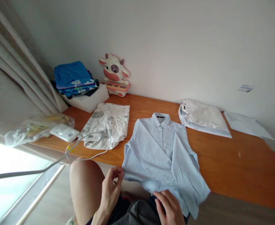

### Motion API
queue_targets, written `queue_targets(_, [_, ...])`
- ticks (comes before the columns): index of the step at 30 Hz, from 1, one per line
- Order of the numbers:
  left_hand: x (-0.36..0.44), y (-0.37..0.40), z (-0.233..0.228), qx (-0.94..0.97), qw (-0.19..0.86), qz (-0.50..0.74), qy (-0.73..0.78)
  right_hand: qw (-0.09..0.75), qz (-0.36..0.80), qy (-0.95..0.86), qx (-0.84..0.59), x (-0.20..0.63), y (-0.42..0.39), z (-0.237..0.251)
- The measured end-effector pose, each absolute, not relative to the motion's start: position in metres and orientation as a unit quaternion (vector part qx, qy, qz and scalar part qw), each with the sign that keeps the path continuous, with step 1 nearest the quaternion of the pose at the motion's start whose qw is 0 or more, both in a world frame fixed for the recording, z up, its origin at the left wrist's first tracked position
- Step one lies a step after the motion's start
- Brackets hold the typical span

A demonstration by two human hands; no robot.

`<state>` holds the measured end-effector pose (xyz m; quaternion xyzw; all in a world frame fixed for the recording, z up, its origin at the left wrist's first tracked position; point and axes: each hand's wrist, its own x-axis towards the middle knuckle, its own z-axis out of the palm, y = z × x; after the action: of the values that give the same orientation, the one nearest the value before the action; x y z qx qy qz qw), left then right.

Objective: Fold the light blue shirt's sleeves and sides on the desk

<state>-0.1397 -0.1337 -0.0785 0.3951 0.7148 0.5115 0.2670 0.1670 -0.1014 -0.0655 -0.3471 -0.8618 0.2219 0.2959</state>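
A light blue collared shirt [161, 150] lies on the wooden table, its collar toward the wall and its sleeves folded in over the front. The lower part hangs past the table's near edge. My left hand [110, 187] pinches the shirt's left edge near the bottom corner between thumb and forefinger. At the middle of the hem, my right hand [169, 206] has curled fingers closed on the fabric; its fingertips are partly hard to make out. One sleeve end hangs out at the lower right.
Left of the shirt lies a folded white printed garment [107, 125], with a white device [64, 132], a cable [50, 167] and a plastic bag [39, 128]. Behind stand a clothes stack [74, 78] on a white box [88, 100] and a cow toy piano [115, 75]. Folded pale clothes [203, 117] and paper [247, 123] lie right.
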Motion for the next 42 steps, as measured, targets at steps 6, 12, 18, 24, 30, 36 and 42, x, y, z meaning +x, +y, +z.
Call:
queue_targets(6, [-0.126, -0.136, -0.091, 0.293, 0.328, 0.543, 0.715, 0.322, 0.226, -0.853, -0.341, 0.087, 0.0, -0.007])
queue_targets(12, [-0.127, -0.147, -0.073, 0.376, 0.381, 0.487, 0.69, 0.233, 0.155, -0.887, -0.367, 0.047, 0.073, -0.024])
queue_targets(18, [-0.131, -0.146, -0.074, 0.272, 0.466, 0.485, 0.688, 0.164, 0.086, -0.904, -0.385, 0.047, 0.079, -0.055])
queue_targets(24, [-0.139, -0.129, -0.07, 0.315, 0.444, 0.501, 0.673, 0.154, 0.086, -0.897, -0.406, 0.045, 0.09, -0.057])
queue_targets(30, [-0.144, -0.112, -0.051, 0.397, 0.327, 0.443, 0.735, 0.178, 0.116, -0.887, -0.411, 0.038, 0.11, -0.053])
queue_targets(36, [-0.149, -0.124, -0.047, 0.397, 0.258, 0.437, 0.765, 0.288, 0.155, -0.834, -0.443, 0.09, 0.118, -0.037])
queue_targets(42, [-0.097, -0.125, -0.028, 0.47, 0.219, 0.445, 0.73, 0.095, 0.071, -0.864, -0.489, 0.149, 0.101, -0.014])
